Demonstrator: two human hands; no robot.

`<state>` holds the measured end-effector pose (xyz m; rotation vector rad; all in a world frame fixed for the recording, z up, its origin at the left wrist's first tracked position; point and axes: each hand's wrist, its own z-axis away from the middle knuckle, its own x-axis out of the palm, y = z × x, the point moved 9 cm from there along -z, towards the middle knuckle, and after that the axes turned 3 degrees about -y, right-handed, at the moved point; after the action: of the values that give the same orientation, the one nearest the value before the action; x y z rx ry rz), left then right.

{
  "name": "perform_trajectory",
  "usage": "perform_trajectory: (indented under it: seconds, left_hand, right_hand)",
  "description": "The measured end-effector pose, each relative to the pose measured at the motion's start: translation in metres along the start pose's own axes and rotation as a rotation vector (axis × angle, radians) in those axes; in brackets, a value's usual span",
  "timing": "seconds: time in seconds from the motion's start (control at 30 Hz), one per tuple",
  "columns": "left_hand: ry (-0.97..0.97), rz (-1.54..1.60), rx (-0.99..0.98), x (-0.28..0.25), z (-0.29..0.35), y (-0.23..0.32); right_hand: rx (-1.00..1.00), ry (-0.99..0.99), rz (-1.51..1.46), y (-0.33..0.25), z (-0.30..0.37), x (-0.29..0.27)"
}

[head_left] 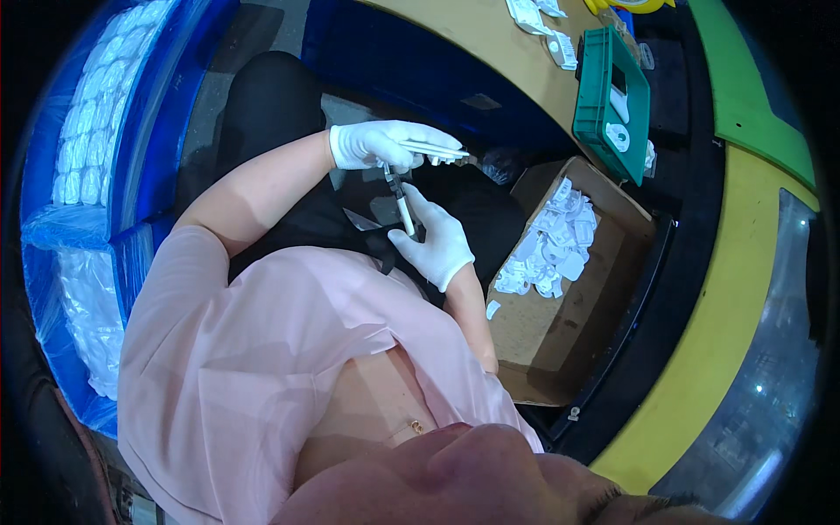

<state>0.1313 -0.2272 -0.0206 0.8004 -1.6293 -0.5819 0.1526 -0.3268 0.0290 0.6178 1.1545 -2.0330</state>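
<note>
My left hand (374, 145), in a white glove, is closed around a white plastic piece (433, 150) with a flat, ribbed look. Just below it, my right hand (437, 241), also gloved in white, grips a slim hand tool (402, 206) with a pale handle and a dark metal head. The tool's head points up at the underside of my left hand, close to the piece. Whether it touches the piece is hidden by my left fingers. Both hands are above my lap.
At right, a cardboard box (560, 337) holds a heap of white plastic parts (556, 236). A green tray (592, 101) with a few white parts rests on the tan tabletop (490, 44). Blue bins (153, 131) with wrapped white pieces stand at left.
</note>
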Motion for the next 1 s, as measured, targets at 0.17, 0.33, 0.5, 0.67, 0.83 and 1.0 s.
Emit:
perform_trajectory:
  seconds: [0.17,0.33,0.5,0.67,0.83,1.0]
  left_hand:
    - [0.033,-0.066,0.000,0.000,-0.001,0.001]
    - [0.045,-0.037,0.031,-0.006,-0.001,-0.009]
    - [0.093,-0.060,-0.055,-0.008,0.000,-0.017]
    - [0.111,-0.040,-0.070,-0.008,0.002,-0.020]
    - [0.075,-0.048,-0.066,-0.009,-0.002,-0.025]
    - [0.197,0.125,-0.008,-0.032,-0.007,-0.023]
  right_hand:
    - [0.040,-0.021,0.088,0.005,-0.005,0.011]
    - [-0.003,-0.018,0.082,0.009,-0.009,0.017]
    - [-0.007,-0.003,0.147,0.013,-0.012,0.019]
    - [0.015,-0.004,0.183,0.017,-0.014,0.020]
    - [-0.037,0.054,0.087,0.025,-0.010,0.021]
    - [0.003,0.223,-0.198,0.048,0.008,0.020]
